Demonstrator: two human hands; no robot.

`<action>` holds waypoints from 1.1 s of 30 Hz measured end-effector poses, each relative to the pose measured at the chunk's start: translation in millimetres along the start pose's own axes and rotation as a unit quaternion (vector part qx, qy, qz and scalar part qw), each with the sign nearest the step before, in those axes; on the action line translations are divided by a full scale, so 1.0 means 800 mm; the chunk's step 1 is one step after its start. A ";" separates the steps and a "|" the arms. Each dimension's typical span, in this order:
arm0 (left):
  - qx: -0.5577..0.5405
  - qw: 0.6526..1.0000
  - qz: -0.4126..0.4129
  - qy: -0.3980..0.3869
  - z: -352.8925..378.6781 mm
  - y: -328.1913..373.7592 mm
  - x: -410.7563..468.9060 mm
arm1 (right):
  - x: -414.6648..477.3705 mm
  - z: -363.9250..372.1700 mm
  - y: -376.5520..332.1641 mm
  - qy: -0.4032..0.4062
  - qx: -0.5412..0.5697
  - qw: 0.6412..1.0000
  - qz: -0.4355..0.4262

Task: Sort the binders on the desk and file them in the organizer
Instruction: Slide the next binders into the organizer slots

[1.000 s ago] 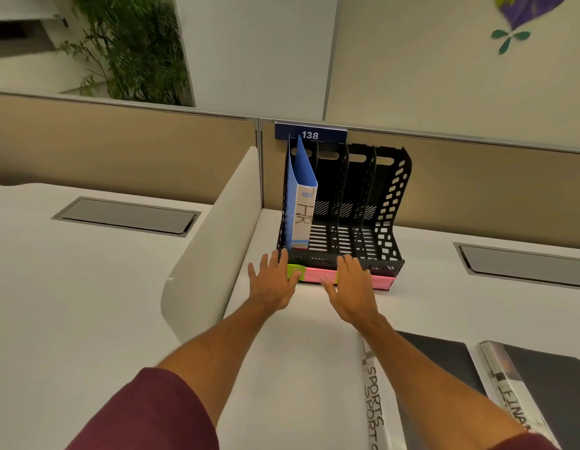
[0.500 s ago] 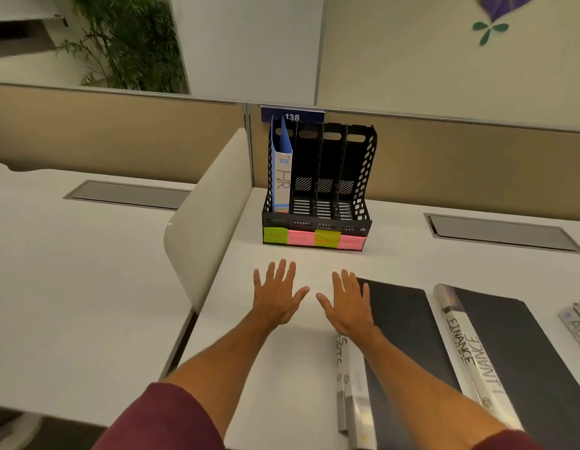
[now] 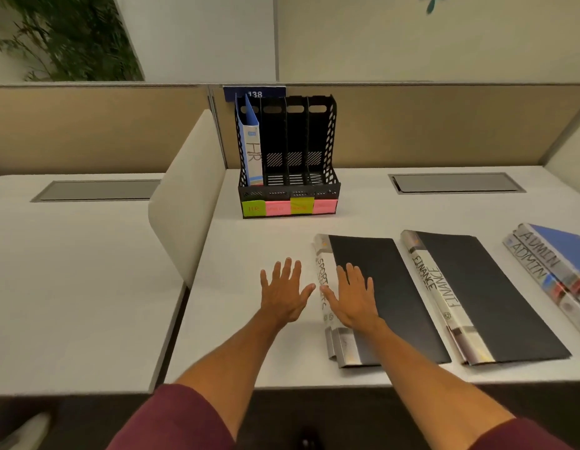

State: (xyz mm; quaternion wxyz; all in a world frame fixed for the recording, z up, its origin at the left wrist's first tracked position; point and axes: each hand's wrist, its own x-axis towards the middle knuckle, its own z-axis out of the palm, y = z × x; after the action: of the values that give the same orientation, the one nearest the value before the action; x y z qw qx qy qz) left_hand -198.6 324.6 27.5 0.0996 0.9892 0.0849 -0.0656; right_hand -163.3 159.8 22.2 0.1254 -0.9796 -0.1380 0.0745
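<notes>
A black organizer (image 3: 318, 141) stands at the back of the desk, with coloured sticky labels along its base. A blue HR binder (image 3: 251, 147) stands upright in its leftmost slot. Flat on the desk lie a black SPORTS binder (image 3: 379, 280), a black FINANCE binder (image 3: 477, 293) and blue ADMIN binders (image 3: 548, 258) at the right edge. My left hand (image 3: 283, 292) is spread open over bare desk, holding nothing. My right hand (image 3: 353, 295) is spread open over the SPORTS binder's spine side.
A white curved divider (image 3: 184, 203) stands left of the organizer. A tan partition (image 3: 444, 125) runs behind the desk, with a blue "138" sign (image 3: 254, 93). Grey cable hatches (image 3: 457, 182) are set into the desktops. The desk's front edge (image 3: 314, 386) is near me.
Both hands have drawn back from the organizer's base toward me. The view has pulled back and tilted down, bringing the flat binders fully into sight.
</notes>
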 end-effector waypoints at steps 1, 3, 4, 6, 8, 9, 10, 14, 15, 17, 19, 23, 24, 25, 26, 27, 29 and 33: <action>-0.004 1.000 0.001 -0.004 0.004 0.005 -0.006 | -0.008 0.001 0.008 -0.001 0.006 1.000 0.006; -0.010 1.000 0.005 -0.012 0.013 0.014 -0.017 | -0.024 0.004 0.025 -0.004 0.016 1.000 0.019; -0.014 1.000 0.004 -0.016 0.018 0.018 -0.022 | -0.031 0.004 0.035 -0.006 0.019 0.999 0.028; -0.029 0.999 -0.003 -0.024 0.024 0.027 -0.029 | -0.041 0.004 0.052 -0.013 0.025 0.999 0.047; -0.045 0.998 -0.012 -0.031 0.030 0.039 -0.031 | -0.047 0.003 0.070 -0.018 0.031 0.997 0.063; -0.051 0.998 -0.014 -0.033 0.032 0.047 -0.030 | -0.047 0.001 0.080 -0.019 0.035 0.997 0.069; -0.057 0.998 -0.016 -0.035 0.034 0.056 -0.028 | -0.047 -0.001 0.090 -0.021 0.040 0.996 0.075; -0.105 0.993 -0.034 -0.032 0.042 0.093 -0.013 | -0.041 -0.011 0.132 -0.031 0.042 0.994 0.092; -0.123 0.991 -0.043 -0.030 0.045 0.101 -0.009 | -0.038 -0.014 0.142 -0.034 0.039 0.994 0.096; -0.155 0.986 -0.062 -0.027 0.052 0.115 -0.001 | -0.031 -0.017 0.160 -0.043 0.043 0.993 0.104; -0.177 0.980 -0.085 -0.024 0.059 0.124 0.006 | -0.024 -0.019 0.176 -0.048 0.048 0.992 0.109; -0.223 0.965 -0.137 -0.021 0.068 0.137 0.015 | -0.011 -0.017 0.199 -0.059 0.028 0.992 0.106; -0.243 0.959 -0.147 -0.020 0.069 0.140 0.017 | -0.008 -0.015 0.203 -0.066 0.024 0.992 0.104; -0.266 0.951 -0.155 -0.022 0.070 0.144 0.018 | -0.006 -0.013 0.206 -0.073 0.019 0.992 0.102; -0.286 0.944 -0.161 -0.025 0.071 0.147 0.018 | -0.004 -0.011 0.208 -0.078 0.017 0.991 0.104; -0.297 0.940 -0.166 -0.026 0.071 0.149 0.019 | -0.001 -0.008 0.210 -0.083 0.020 0.990 0.109; -0.299 0.938 -0.172 -0.019 0.072 0.151 0.021 | 0.001 -0.003 0.210 -0.097 0.038 0.987 0.124; -0.323 0.931 -0.173 0.000 0.070 0.145 0.023 | 0.004 0.007 0.205 -0.104 0.062 0.984 0.133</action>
State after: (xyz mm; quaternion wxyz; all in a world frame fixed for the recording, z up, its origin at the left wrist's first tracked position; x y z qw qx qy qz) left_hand -166.1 203.5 -7.8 0.4004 0.8738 0.2714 -0.0508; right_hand -119.7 9.4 -26.8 0.1601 -0.9664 -0.0143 0.2005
